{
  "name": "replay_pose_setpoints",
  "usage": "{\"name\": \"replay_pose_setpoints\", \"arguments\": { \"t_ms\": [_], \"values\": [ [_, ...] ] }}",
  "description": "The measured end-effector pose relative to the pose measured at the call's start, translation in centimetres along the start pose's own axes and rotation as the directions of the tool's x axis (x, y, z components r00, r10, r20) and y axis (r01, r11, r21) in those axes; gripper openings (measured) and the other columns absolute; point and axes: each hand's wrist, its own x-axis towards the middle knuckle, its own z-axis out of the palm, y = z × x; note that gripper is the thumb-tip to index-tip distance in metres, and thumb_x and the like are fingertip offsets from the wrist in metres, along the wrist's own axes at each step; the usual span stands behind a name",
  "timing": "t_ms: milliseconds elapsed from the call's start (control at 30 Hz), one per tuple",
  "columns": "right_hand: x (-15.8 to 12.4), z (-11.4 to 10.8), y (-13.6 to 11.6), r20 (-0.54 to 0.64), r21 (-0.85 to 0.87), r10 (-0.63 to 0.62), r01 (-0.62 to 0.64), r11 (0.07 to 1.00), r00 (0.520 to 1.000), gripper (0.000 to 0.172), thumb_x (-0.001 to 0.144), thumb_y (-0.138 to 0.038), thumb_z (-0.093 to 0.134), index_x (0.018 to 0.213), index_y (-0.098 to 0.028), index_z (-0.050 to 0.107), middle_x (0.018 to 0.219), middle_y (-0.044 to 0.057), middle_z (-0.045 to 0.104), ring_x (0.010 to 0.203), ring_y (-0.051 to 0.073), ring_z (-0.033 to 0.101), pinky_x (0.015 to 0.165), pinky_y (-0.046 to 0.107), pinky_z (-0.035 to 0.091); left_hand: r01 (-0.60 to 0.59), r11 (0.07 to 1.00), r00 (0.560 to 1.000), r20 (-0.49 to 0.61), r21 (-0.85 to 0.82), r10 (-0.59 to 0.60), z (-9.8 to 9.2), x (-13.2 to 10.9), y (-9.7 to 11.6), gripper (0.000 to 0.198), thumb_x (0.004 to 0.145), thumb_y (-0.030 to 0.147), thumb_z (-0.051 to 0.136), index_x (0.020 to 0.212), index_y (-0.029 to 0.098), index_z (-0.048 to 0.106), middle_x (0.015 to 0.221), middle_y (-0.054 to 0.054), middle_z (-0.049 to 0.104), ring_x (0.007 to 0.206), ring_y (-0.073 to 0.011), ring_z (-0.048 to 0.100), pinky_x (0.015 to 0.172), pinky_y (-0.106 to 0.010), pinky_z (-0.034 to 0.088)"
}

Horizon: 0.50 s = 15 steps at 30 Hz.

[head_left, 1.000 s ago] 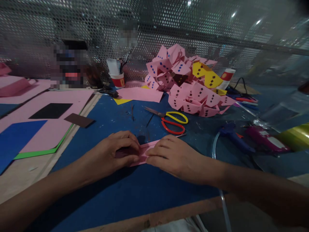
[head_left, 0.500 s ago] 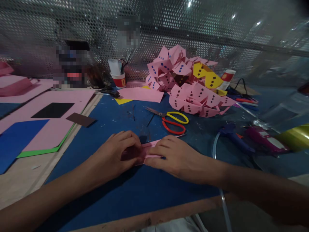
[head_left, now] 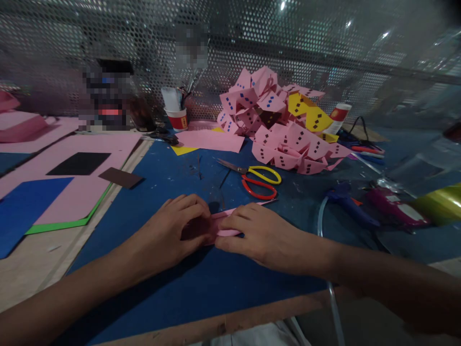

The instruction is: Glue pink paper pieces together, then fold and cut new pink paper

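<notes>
Both hands grip one piece of pink paper (head_left: pixel 215 226), folded and held low over the blue mat (head_left: pixel 201 293). My left hand (head_left: pixel 183 226) curls around its left end, thumb in front and fingers behind. My right hand (head_left: pixel 257 233) pinches the folded part on the right, with a thin strip of the paper showing past the knuckles. Much of the paper is hidden under the fingers. Just beyond my hands lie scissors (head_left: pixel 248 173) with one yellow and one red handle, blades toward the left.
Pink and yellow folded paper pieces (head_left: pixel 284 125) are heaped at the back. Blue (head_left: pixel 351 206) and purple (head_left: pixel 396 206) glue guns lie at right, near a clear tube (head_left: pixel 320 216). Coloured sheets (head_left: pixel 118 149) cover the left. A paper cup (head_left: pixel 176 118) stands before the perforated metal screen (head_left: pixel 230 29).
The right fingers shift very slightly on the pink paper, and its folded edge by the right thumb looks a little rounder. The left hand and everything else stay in place.
</notes>
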Motion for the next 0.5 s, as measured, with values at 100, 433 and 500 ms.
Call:
{"name": "replay_pose_setpoints", "arguments": {
  "t_ms": [100, 433, 500],
  "values": [
    [0.09, 0.04, 0.02, 0.009, 0.013, 0.002, -0.002, 1.0, 1.0, 0.026, 0.108, -0.016, 0.049, 0.128, -0.021, 0.065, 0.138, 0.008, 0.066, 0.118, 0.024, 0.058, 0.094, 0.042, 0.048, 0.008, 1.0, 1.0, 0.006, 0.021, -0.008, 0.0, -0.09, 0.06, 0.013, 0.093, 0.035, 0.068, 0.1, 0.025, 0.067, 0.11, -0.004, 0.068, 0.1, -0.0248, 0.061, 0.086, -0.04, 0.046],
    [-0.19, -0.27, 0.28, 0.026, 0.047, -0.005, 0.004, 0.999, 1.0, 0.028, 0.105, -0.01, 0.049, 0.127, -0.018, 0.064, 0.135, 0.01, 0.067, 0.124, 0.024, 0.058, 0.1, 0.041, 0.049, 0.002, 1.0, 1.0, 0.007, 0.014, -0.002, 0.05, -0.07, 0.32, 0.016, 0.093, 0.038, 0.069, 0.101, 0.024, 0.066, 0.11, -0.005, 0.068, 0.101, -0.0244, 0.061, 0.088, -0.04, 0.046],
    [-0.29, -0.46, 0.34, 0.023, 0.052, -0.015, 0.014, 0.999, 1.0, 0.028, 0.104, -0.01, 0.05, 0.127, -0.017, 0.064, 0.136, 0.012, 0.067, 0.124, 0.024, 0.059, 0.099, 0.041, 0.051, 0.0, 1.0, 1.0, 0.008, 0.01, 0.0, 0.01, 0.0, 0.3, 0.016, 0.094, 0.038, 0.069, 0.101, 0.024, 0.066, 0.109, -0.005, 0.068, 0.101, -0.0243, 0.061, 0.088, -0.04, 0.046]
  ]
}}
